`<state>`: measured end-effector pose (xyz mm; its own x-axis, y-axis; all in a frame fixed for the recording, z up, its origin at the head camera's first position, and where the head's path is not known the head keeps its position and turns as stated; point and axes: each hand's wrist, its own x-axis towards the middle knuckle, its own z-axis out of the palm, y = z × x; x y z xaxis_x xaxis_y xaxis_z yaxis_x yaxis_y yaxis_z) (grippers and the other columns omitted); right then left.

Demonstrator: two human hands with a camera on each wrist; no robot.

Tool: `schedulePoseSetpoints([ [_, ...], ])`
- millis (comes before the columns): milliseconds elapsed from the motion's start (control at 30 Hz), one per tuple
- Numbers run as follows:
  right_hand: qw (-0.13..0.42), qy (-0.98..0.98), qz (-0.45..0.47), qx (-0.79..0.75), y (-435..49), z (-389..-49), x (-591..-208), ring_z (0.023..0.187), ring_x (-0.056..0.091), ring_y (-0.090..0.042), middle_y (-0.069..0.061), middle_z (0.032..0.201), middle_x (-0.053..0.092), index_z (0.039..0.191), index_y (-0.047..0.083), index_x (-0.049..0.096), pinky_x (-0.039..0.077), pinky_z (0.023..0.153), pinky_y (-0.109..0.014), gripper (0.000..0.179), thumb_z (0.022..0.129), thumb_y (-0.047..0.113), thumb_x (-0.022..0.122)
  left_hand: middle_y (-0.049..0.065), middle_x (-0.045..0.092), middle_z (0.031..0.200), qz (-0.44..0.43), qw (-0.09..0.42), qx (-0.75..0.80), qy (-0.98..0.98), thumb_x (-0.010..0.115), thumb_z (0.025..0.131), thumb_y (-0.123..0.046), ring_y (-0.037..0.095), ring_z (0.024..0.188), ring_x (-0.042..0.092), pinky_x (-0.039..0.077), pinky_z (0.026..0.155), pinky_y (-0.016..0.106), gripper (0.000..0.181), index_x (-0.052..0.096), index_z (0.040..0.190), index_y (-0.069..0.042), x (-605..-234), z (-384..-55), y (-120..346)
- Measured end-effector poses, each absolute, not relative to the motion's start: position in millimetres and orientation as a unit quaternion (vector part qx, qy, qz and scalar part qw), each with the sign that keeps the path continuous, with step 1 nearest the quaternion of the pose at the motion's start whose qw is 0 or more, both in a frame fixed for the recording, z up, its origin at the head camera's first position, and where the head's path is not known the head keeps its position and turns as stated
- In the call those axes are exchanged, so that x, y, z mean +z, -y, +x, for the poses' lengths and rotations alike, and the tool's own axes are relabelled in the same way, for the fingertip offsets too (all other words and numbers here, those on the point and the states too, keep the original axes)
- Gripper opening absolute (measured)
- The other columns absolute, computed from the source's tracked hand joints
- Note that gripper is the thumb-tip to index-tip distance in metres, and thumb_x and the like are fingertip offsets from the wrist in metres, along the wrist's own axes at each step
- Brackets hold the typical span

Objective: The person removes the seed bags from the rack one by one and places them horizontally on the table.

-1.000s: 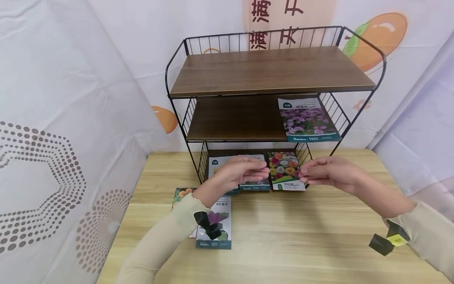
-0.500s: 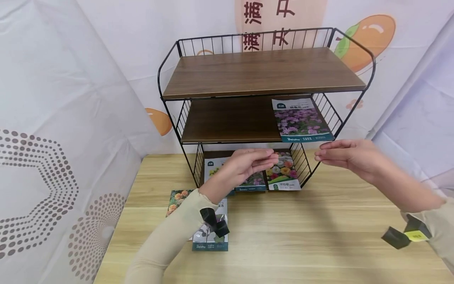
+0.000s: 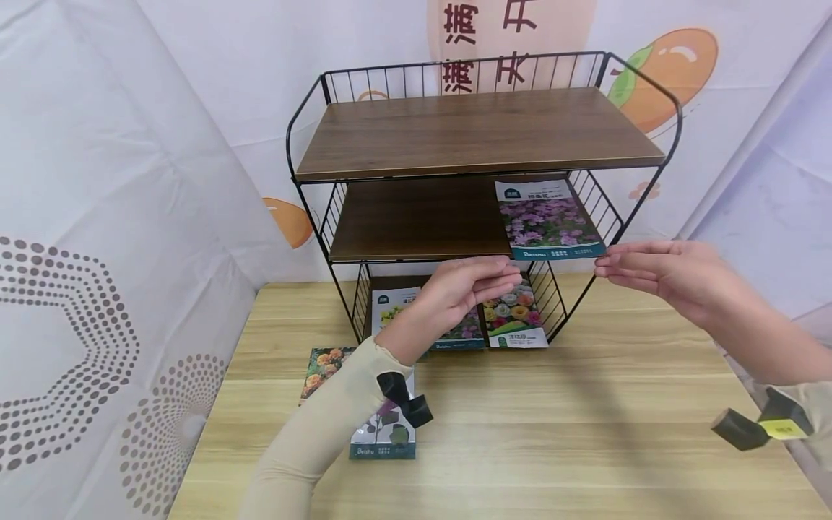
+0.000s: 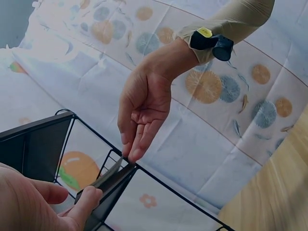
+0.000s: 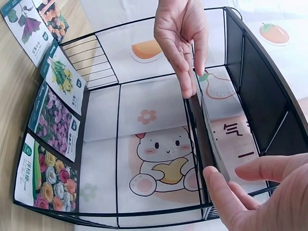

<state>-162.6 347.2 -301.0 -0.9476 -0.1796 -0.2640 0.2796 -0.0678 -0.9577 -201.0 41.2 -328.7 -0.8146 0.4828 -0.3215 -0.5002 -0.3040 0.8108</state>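
A seed packet with purple flowers (image 3: 551, 220) lies flat at the right end of the middle shelf (image 3: 416, 220), its front edge at the shelf's lip. My left hand (image 3: 468, 287) is at the packet's front left corner, fingers fairly straight. My right hand (image 3: 669, 274) is at the front right corner, fingertips close to the packet's edge. In the right wrist view, the packet's edge (image 5: 210, 127) lies between the two hands, with the right thumb and fingers apart; firm contact cannot be told. My left forearm covers part of the packets below.
On the bottom shelf stand several seed packets, including one with multicoloured roses (image 3: 516, 318) and one with yellow flowers (image 3: 388, 307). An orange-flower packet (image 3: 325, 368) and a purple-leaf packet (image 3: 383, 440) lie on the table (image 3: 520, 433). The top shelf (image 3: 481, 133) overhangs the middle one.
My right hand has risen from beside the bottom-shelf rose packet to the middle shelf's right corner. My left hand has shifted slightly up and right. The packets keep their places.
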Motion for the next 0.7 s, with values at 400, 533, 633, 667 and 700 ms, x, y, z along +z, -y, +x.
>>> schedulePoseSetpoints([
  [400,0.144,-0.686,0.092,-0.707,-340.7,-168.7,-290.8,0.094,0.077,-0.011,0.001,0.097,0.08,0.094,0.018,0.081,0.065,0.083,-0.023,0.022,0.101,0.009,0.062,0.019,0.072,0.124,-0.029,0.289,0.818,-0.497,0.062,0.1,-0.002,0.033,0.12,0.068,0.058,0.102,0.037,0.027,0.07,0.125,0.0,-321.7,-203.3,-45.6],
  [533,0.143,-0.685,0.102,-0.707,-338.2,-170.0,-290.1,0.092,0.077,-0.011,0.001,0.095,0.081,0.091,0.019,0.081,0.065,0.082,-0.023,0.021,0.1,0.01,0.065,0.019,0.073,0.122,-0.035,0.284,0.82,-0.495,0.063,0.099,-0.002,0.034,0.118,0.069,0.056,0.106,0.041,0.025,0.072,0.122,0.0,-321.5,-203.0,-46.5],
  [633,0.142,-0.677,0.106,-0.715,-338.0,-169.2,-289.9,0.09,0.078,-0.012,-0.001,0.093,0.081,0.091,0.017,0.082,0.066,0.081,-0.024,0.021,0.099,0.007,0.065,0.019,0.073,0.122,-0.032,0.284,0.823,-0.491,0.063,0.099,-0.002,0.034,0.118,0.069,0.057,0.104,0.039,0.024,0.072,0.121,0.0,-321.6,-201.8,-46.2],
  [667,0.144,-0.668,0.106,-0.722,-338.4,-168.3,-290.0,0.09,0.078,-0.013,-0.002,0.093,0.081,0.092,0.014,0.081,0.066,0.081,-0.024,0.021,0.099,0.004,0.064,0.019,0.073,0.122,-0.03,0.285,0.823,-0.49,0.062,0.099,-0.002,0.034,0.118,0.069,0.058,0.103,0.038,0.024,0.072,0.122,0.0,-322.0,-201.2,-45.7],
  [700,0.146,-0.658,0.104,-0.731,-339.0,-167.2,-290.4,0.09,0.078,-0.015,-0.004,0.093,0.08,0.092,0.012,0.081,0.066,0.08,-0.025,0.022,0.099,0.002,0.063,0.02,0.073,0.123,-0.028,0.287,0.823,-0.49,0.062,0.1,-0.002,0.033,0.118,0.069,0.059,0.102,0.037,0.024,0.072,0.122,0.001,-322.2,-200.2,-45.1],
])
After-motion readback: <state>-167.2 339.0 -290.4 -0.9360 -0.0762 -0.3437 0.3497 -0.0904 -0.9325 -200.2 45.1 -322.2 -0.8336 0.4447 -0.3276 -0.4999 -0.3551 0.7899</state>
